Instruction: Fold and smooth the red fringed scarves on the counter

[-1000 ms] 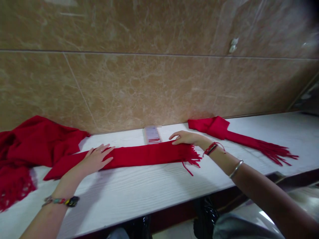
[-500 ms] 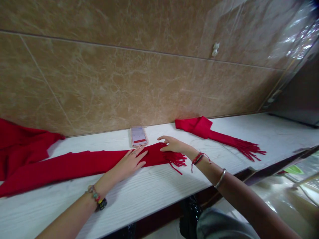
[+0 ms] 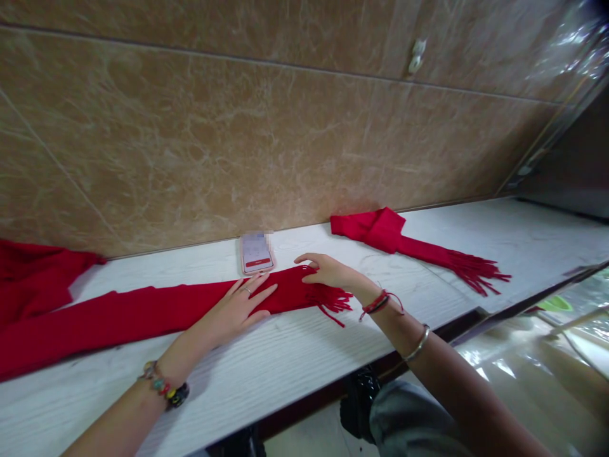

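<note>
One long red fringed cloth scarf (image 3: 143, 315), flat, left edge to centre of frame. Left hand (image 3: 236, 311): fingers spread on top, no grip. Right hand (image 3: 328, 271): fingers bent at the fringed end; can't tell if pinching. Risks: a sliding left palm could ruck the scarf; tugging the fringed end could skew it; shifting it up-frame could nudge the pink-edged phone (image 3: 257, 251) just beside it.

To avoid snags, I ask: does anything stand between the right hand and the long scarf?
Nothing visible does. The right hand is at the long scarf, near its fringe; the phone lies apart from that hand.
</note>
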Tool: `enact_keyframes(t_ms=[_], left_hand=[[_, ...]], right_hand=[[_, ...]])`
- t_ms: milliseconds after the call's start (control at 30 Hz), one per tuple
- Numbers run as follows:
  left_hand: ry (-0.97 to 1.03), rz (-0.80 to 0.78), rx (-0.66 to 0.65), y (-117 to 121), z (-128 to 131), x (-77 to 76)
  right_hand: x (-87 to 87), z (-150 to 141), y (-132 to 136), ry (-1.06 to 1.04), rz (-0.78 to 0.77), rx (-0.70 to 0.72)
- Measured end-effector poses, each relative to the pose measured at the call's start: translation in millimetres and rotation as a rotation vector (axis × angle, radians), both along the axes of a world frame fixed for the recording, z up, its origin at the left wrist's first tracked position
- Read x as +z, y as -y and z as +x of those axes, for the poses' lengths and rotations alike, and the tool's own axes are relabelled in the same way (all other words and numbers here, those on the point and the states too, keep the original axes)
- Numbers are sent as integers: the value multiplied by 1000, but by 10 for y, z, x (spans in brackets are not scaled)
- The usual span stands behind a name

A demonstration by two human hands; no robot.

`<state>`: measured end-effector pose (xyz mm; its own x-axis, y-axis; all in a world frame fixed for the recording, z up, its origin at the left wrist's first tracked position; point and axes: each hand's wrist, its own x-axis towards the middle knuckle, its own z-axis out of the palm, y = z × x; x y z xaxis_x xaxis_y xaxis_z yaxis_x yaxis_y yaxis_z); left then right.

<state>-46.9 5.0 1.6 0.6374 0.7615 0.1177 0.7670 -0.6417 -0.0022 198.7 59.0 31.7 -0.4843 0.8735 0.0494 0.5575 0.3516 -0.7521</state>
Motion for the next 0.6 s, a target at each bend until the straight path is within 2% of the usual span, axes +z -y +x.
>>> enact_keyframes(t_ms=[100, 167, 233, 367, 467, 600], left_hand=[[16, 20, -13, 17, 20, 41], [10, 26, -17, 26, 42, 60], [-10, 22, -11, 30, 61, 58], [-59, -23, 6, 19, 61, 1], [-72, -46, 8, 8, 48, -35], [-83, -58, 2, 20, 65, -13]], right_hand=[[19, 39, -8, -105, -187, 3], [5, 60, -30, -85, -227, 2], [-25, 67, -52, 5, -130, -6], [-98, 43, -53, 188, 157, -9], [-108, 22, -14, 270, 218, -16], [-11, 34, 82, 307, 296, 0]])
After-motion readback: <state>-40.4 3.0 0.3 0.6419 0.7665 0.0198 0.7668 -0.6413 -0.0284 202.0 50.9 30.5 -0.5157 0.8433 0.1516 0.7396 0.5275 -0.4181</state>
